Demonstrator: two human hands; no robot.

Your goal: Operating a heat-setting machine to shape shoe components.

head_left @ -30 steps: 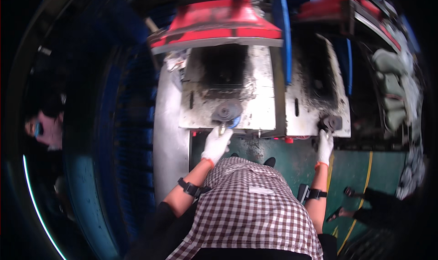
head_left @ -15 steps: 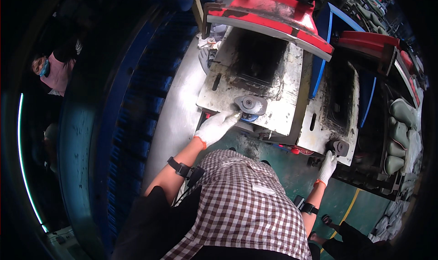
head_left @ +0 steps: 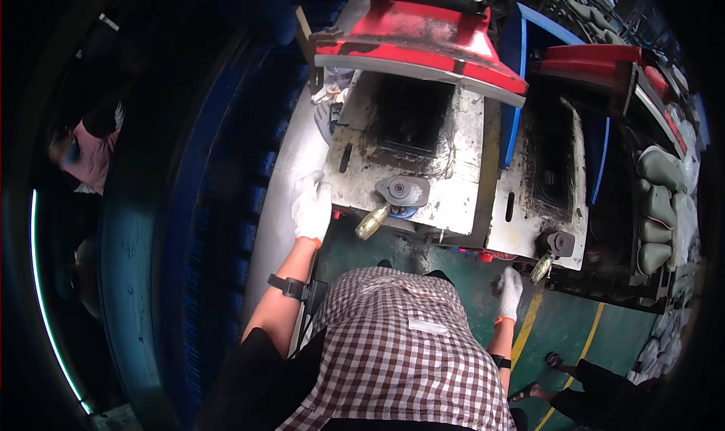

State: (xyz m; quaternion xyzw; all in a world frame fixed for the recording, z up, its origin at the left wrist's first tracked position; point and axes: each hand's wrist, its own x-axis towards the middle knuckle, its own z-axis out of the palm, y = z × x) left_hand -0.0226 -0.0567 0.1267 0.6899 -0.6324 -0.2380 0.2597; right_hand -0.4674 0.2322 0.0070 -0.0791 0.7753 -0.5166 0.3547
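Yellowish and worn, the left lever grip [head_left: 371,222] sticks out past the front edge of the left plate [head_left: 459,174], the stained pale metal plate I use as my landmark. At its upper end I see a dark grey clamp piece [head_left: 402,191] lying over that front edge, with a bit of blue [head_left: 402,212] just under it. To the right of the left plate, I have a matching right lever grip [head_left: 541,268], hanging off the front of a second plate [head_left: 507,238].

Both hands are apart from each other and off the grips. I find the gloved left hand [head_left: 310,208] just beside the left plate's front left corner, over a smooth grey metal strip [head_left: 276,212]; I cannot tell whether it touches the corner or how its fingers close. Right of the left plate and nearer the body, the gloved right hand [head_left: 510,289] is loosely part-curled and looks empty to me.

Above the left plate's far end juts a red hood [head_left: 430,30]. Well to the plate's right, I make out stacked grey-green pieces [head_left: 653,212]; well to its left, a blurred person in pink [head_left: 97,155].
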